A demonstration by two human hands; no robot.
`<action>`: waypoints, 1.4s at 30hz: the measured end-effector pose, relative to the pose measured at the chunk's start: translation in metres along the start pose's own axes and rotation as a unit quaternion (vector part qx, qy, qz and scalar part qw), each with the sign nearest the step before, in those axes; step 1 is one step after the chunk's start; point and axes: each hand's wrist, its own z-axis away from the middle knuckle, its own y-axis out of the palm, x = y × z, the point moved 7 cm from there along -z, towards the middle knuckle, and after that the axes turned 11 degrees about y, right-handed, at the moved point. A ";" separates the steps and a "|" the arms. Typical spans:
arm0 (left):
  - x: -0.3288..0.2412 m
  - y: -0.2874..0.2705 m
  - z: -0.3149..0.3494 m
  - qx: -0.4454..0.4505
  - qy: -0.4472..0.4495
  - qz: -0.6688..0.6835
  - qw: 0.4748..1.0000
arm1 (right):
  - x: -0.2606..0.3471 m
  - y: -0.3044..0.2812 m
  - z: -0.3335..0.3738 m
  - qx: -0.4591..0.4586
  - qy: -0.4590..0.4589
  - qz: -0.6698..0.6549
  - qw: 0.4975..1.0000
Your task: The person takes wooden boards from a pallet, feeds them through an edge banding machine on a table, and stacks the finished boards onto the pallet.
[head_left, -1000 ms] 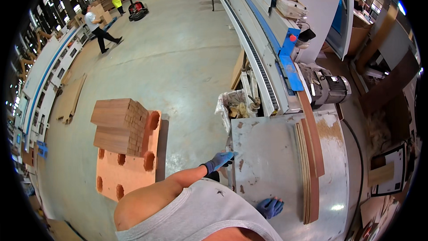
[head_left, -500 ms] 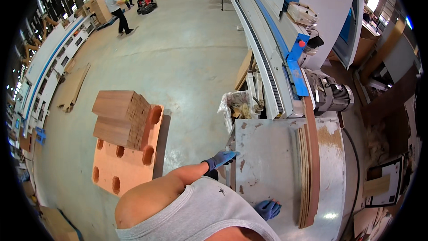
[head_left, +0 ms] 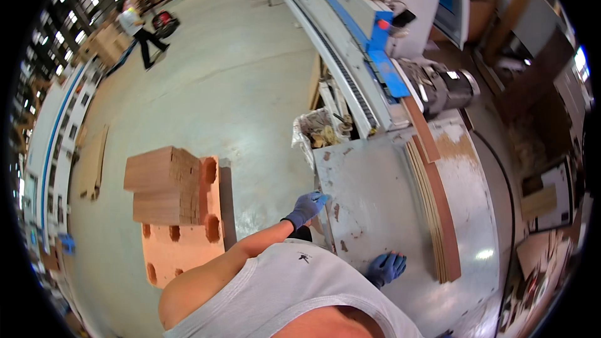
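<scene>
My left hand (head_left: pixel 307 208), in a blue glove, is at the left edge of a grey metal table (head_left: pixel 369 194), its fingers closed over that edge. My right hand (head_left: pixel 386 268), gloved too, lies palm down on the near part of the tabletop, with fingers slightly bent and apart and nothing in them. To its right, separated by bare metal, lies a stack of long thin strips (head_left: pixel 427 213), with a brown strip (head_left: pixel 446 228) along its right side. Another brown strip (head_left: pixel 421 128) reaches from the machine onto the table, its end beside the stack's far end.
A long machine (head_left: pixel 338 56) with a blue guard (head_left: pixel 388 74) and motor (head_left: pixel 441 87) adjoins the table's far side. A lined waste bin (head_left: pixel 311 134) stands at its corner. Brown boards (head_left: pixel 153 175) are piled on an orange pallet (head_left: pixel 181 253) at left. Another person (head_left: pixel 134 28) walks farther back.
My view has turned, so the scene is shifted and tilted. Both hands keep nearly the same places on the table. The end of the machine's brown strip now shows distinctly near the stack.
</scene>
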 end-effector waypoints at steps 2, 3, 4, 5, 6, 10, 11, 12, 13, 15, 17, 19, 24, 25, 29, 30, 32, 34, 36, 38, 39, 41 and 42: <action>-0.012 0.009 -0.005 0.016 0.061 -0.046 0.997 | -0.003 -0.001 0.002 -0.012 0.004 -0.013 1.000; -0.033 0.004 -0.004 -0.016 0.128 -0.187 0.974 | -0.005 0.001 0.004 -0.018 0.003 -0.008 1.000; -0.055 0.001 0.000 -0.051 0.197 -0.319 0.926 | -0.004 0.002 0.002 0.013 0.032 0.003 0.999; -0.064 0.006 0.002 -0.029 0.211 -0.313 0.925 | -0.005 0.002 0.000 0.014 0.026 -0.008 1.000; -0.068 0.007 0.000 -0.013 0.210 -0.332 0.920 | -0.003 0.003 -0.003 0.027 0.034 -0.004 0.999; -0.069 0.024 -0.005 0.012 0.265 -0.343 0.901 | 0.003 -0.007 -0.013 0.047 0.058 -0.004 0.997; -0.069 0.033 -0.007 0.030 0.271 -0.343 0.899 | 0.003 -0.008 -0.013 0.047 0.056 -0.015 0.997; -0.069 0.040 -0.006 0.039 0.276 -0.340 0.898 | 0.001 -0.010 -0.013 0.047 0.064 -0.007 0.997; -0.067 0.047 -0.006 0.054 0.270 -0.379 0.883 | 0.001 -0.011 -0.013 0.045 0.066 -0.010 0.997; -0.073 0.051 -0.006 0.068 0.261 -0.417 0.868 | -0.001 -0.012 -0.014 0.035 0.062 -0.016 0.997; -0.075 0.055 -0.015 0.118 0.242 -0.393 0.879 | -0.004 -0.009 -0.015 0.037 0.066 -0.014 0.997; -0.081 0.055 -0.020 0.129 0.233 -0.402 0.876 | -0.002 -0.006 -0.017 0.041 0.064 -0.017 0.997; -0.060 0.050 -0.010 0.148 0.183 -0.450 0.862 | 0.020 -0.010 -0.017 0.023 0.004 -0.029 0.999; -0.057 0.054 -0.010 0.158 0.180 -0.459 0.856 | 0.021 -0.011 -0.015 -0.006 -0.004 -0.031 1.000; -0.060 0.085 -0.014 0.253 0.117 -0.478 0.833 | 0.008 -0.016 0.001 -0.058 -0.054 -0.063 0.995; -0.067 0.080 -0.012 0.253 0.098 -0.480 0.834 | 0.005 -0.009 0.006 -0.049 -0.083 -0.091 0.991; -0.066 0.067 -0.008 0.235 0.054 -0.478 0.845 | 0.008 0.004 0.009 -0.032 -0.137 -0.140 0.980; -0.064 0.066 -0.003 0.224 0.080 -0.457 0.857 | 0.018 0.015 0.013 -0.013 -0.180 -0.178 0.967; -0.059 0.071 -0.006 0.210 0.071 -0.446 0.867 | 0.029 0.023 0.014 0.003 -0.215 -0.209 0.954; -0.059 0.073 -0.011 0.202 0.072 -0.434 0.875 | 0.035 0.029 0.015 0.018 -0.244 -0.231 0.942; -0.064 0.073 -0.010 0.223 0.070 -0.437 0.869 | 0.039 0.031 0.014 0.025 -0.255 -0.240 0.936; -0.064 0.075 -0.011 0.247 0.068 -0.450 0.855 | 0.045 0.034 0.013 0.036 -0.273 -0.256 0.926; -0.061 0.077 -0.013 0.241 0.060 -0.449 0.858 | 0.047 0.035 0.013 0.041 -0.282 -0.263 0.922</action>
